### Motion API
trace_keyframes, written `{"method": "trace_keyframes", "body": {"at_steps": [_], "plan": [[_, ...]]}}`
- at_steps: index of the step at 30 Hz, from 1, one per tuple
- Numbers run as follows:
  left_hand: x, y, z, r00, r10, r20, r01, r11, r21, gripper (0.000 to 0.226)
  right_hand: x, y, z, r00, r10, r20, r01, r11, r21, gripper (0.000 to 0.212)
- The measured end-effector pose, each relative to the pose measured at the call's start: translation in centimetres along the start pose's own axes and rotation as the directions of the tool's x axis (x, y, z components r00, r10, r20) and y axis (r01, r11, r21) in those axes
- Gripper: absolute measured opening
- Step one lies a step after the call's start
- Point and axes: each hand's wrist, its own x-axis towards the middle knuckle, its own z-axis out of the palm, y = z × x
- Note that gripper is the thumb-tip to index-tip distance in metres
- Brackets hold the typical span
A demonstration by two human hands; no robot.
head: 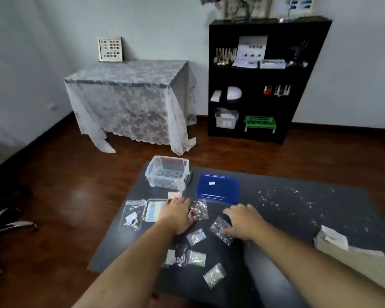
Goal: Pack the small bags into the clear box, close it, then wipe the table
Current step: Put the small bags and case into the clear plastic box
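The clear box (167,173) stands open and empty at the far left of the dark table (298,210). Its blue lid (218,188) lies beside it to the right. Several small clear bags lie scattered in front: one with pink bits (198,210), a holographic bag (152,210), a bag at far left (131,215), others nearer me (196,236) (215,275). My left hand (178,215) lies flat, palm down, between the holographic bag and the pink one, fingers spread. My right hand (242,221) rests with its fingers on a bag of dark bits (220,230).
White specks (282,198) are strewn over the table's right half. A folded pale cloth (351,252) lies at the right edge. Beyond the table stand a lace-covered table (129,96) and a black shelf (265,78). A chair base (7,225) sits at left.
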Motion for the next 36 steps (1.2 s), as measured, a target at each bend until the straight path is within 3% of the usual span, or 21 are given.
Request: {"method": "trace_keyframes", "body": {"at_steps": [4, 7, 13, 16, 19, 22, 26, 32, 36], "plan": [[1.5, -0.6, 1.0, 1.0, -0.011, -0.006, 0.011, 1.0, -0.007, 0.058, 0.9, 0.0, 2.0, 0.997, 0.013, -0.071, -0.02, 0.996, -0.09, 0.064], [2.5, -0.9, 1.6, 1.0, 0.005, 0.012, -0.006, 1.0, 0.024, 0.062, 1.5, -0.1, 2.3, 0.996, 0.076, -0.048, -0.073, 0.995, 0.063, 0.057], [3.3, -1.0, 2.0, 0.998, 0.017, -0.053, -0.018, 1.0, -0.018, 0.054, 2.4, 0.7, 1.1, 0.994, 0.077, 0.073, -0.097, 0.934, 0.343, 0.017], [3.2, -1.3, 1.5, 0.996, -0.045, -0.078, 0.03, 0.983, -0.183, 0.026, 3.5, 1.6, -1.4, 0.981, 0.042, 0.187, -0.127, 0.871, 0.474, 0.012], [2.9, -2.3, 0.7, 0.993, -0.121, -0.021, 0.095, 0.864, -0.494, 0.004, 5.1, 1.9, -4.9, 0.969, -0.009, 0.246, -0.107, 0.884, 0.454, 0.014], [2.4, -4.0, -1.1, 0.997, -0.059, 0.045, 0.074, 0.726, -0.683, 0.023, 7.0, 1.1, -8.5, 0.992, -0.018, 0.124, -0.046, 0.871, 0.49, 0.012], [1.7, -6.9, -4.2, 0.996, 0.004, 0.085, 0.065, 0.603, -0.795, 0.027, 9.9, -2.0, -11.8, 0.993, 0.052, -0.107, 0.024, 0.797, 0.603, 0.004], [1.0, -12.1, -7.7, 0.997, -0.074, 0.03, 0.065, 0.542, -0.838, 0.018, 15.2, -7.1, -12.3, 0.961, 0.074, -0.265, 0.091, 0.823, 0.561, 0.006], [2.1, -14.9, -9.0, 0.994, -0.107, -0.022, 0.047, 0.594, -0.803, 0.016, 17.9, -9.8, -10.5, 0.961, 0.026, -0.276, 0.099, 0.897, 0.43, 0.009]]}}
